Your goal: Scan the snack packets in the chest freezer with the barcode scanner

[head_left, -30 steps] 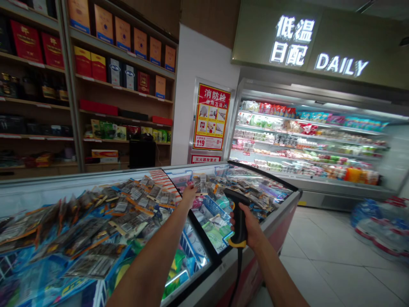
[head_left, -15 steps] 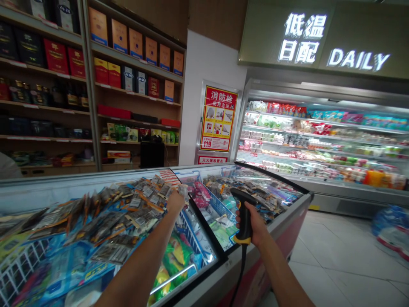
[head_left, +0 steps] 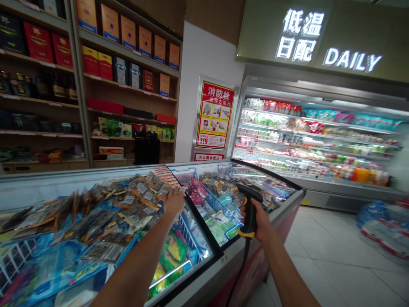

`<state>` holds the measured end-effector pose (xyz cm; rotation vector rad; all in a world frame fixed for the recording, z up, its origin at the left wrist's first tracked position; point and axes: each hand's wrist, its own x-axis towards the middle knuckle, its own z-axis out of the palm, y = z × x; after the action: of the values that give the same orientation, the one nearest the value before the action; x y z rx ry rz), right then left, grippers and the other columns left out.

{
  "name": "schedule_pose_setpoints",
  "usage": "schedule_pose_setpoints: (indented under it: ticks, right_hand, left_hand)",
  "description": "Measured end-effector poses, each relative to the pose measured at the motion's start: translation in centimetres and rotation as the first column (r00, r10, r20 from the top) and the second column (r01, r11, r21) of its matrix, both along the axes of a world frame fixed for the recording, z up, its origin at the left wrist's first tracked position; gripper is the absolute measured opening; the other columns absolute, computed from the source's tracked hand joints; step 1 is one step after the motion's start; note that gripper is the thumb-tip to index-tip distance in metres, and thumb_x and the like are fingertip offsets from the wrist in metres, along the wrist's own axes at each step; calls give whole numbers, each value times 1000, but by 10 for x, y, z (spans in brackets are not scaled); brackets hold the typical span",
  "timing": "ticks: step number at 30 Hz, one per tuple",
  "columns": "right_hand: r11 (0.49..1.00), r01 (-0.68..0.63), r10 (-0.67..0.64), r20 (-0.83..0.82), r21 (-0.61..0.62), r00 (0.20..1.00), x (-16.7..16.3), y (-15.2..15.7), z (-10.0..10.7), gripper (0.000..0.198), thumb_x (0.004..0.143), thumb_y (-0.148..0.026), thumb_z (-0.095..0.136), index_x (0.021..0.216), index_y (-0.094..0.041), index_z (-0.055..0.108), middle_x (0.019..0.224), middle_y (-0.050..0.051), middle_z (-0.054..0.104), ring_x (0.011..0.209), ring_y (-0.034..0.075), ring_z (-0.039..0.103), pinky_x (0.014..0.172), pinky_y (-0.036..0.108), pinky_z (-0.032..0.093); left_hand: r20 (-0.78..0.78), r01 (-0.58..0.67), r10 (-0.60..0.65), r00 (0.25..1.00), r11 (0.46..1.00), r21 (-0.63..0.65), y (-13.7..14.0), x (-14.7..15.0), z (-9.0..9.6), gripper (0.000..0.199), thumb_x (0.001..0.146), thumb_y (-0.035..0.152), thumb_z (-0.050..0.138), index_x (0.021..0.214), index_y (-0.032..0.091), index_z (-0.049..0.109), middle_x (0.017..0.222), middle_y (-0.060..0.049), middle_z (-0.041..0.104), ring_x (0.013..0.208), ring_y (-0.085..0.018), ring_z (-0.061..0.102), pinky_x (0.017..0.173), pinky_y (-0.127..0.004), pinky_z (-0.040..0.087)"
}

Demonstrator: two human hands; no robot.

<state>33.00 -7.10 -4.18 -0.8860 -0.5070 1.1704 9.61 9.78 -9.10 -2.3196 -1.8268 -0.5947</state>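
My left hand (head_left: 174, 201) reaches over the open chest freezer, fingers apart and back upward, at the right end of a heap of flat plastic packets (head_left: 128, 200). Its fingertips are near or touching the packets there; the exact contact is too small to tell. A small pale packet edge shows beside the fingers. In my right hand (head_left: 260, 221) is a black and yellow barcode scanner (head_left: 250, 211), gripped by its handle above the freezer's front edge. Its black cable (head_left: 242, 268) hangs down. Green and yellow bags (head_left: 171, 256) lie in the freezer below my left forearm.
A black divider (head_left: 204, 217) splits the chest freezer (head_left: 211, 260). Blue wire baskets (head_left: 215, 201) hold goods to its right. Shelves with boxes (head_left: 128, 32) stand behind on the left, a chilled display (head_left: 313, 128) on the right. Wrapped bottles (head_left: 377, 221) sit on the floor.
My left hand has gone from closed fingers around a small clear packet to spread fingers at the heap. The scanner stays in my right hand. The view has shifted slightly right.
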Motion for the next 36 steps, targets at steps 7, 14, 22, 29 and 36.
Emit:
schedule_pose_setpoints:
  ticks: [7,14,22,29,36]
  right_hand:
    - [1000,-7,7,-33,17,999,8,-3,-2,18,67,-35,59,71,-17,54,52,-2,52,41,8,45,36,19,40]
    - [997,78,-78,-58,11,995,26,-10,-3,19,68,-36,58,68,-18,53,51,-2,52,40,8,46,37,20,40]
    - [994,112,-113,-34,-8,993,55,-21,-13,17,70,-35,56,73,-19,54,54,-2,53,43,10,47,38,20,40]
    - [988,150,-151,-15,-40,988,61,-30,-16,18,71,-35,56,74,-18,52,55,-2,54,42,9,46,38,20,39]
    - [987,154,-154,0,-44,988,53,-32,-14,21,69,-37,58,74,-18,53,54,-3,54,43,10,48,38,20,39]
  left_hand:
    - [-69,-86,86,994,996,2,14,-36,6,41,83,20,30,116,23,54,137,-7,38,126,-30,26,98,-56,17]
    - [-23,-133,134,991,990,42,16,-13,13,42,80,15,31,114,20,55,135,-12,39,127,-32,23,97,-58,17]
    - [161,210,-195,968,974,-84,-12,117,18,38,81,22,38,116,17,52,134,-15,38,125,-30,29,100,-51,18]
    - [380,459,-352,855,855,-240,-50,212,-1,35,76,30,51,109,17,55,117,-15,53,113,-29,44,93,-47,29]
    - [398,400,-281,873,880,-255,-42,206,-7,43,48,23,74,88,14,61,110,-19,55,104,-34,50,84,-39,39]
